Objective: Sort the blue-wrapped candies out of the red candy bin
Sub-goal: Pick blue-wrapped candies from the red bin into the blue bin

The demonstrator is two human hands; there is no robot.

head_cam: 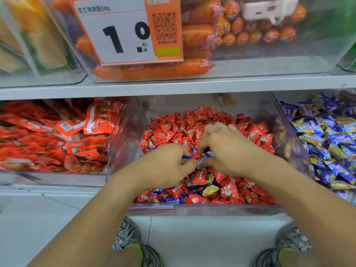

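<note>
Below, at frame's foot, two patterned grey shoes (133, 239) with green trim on pale floor tiles, both partly hidden behind bare forearms and cut off by the lower edge. Above them, the clear red candy bin (227, 210), front lip blurred, label strip unreadable. Inside, toward the front, several blue-wrapped candies (209, 189) mixed among red candies (200, 120). Mid-bin, left hand (165, 166) and right hand (229, 149) together, fingers curled, pinching a small bunch of blue wrappers between them; exact count impossible to make out, fingertips buried in the pile. To the right, a neighbouring bin of blue candies (331, 139), cropped by the frame. To the left, red snack packets (57, 135) behind a clear wall. Farther up, a blurred price tag (123, 29) reading "1.0" before orange sausages (202, 37), top shelf cut off.
</note>
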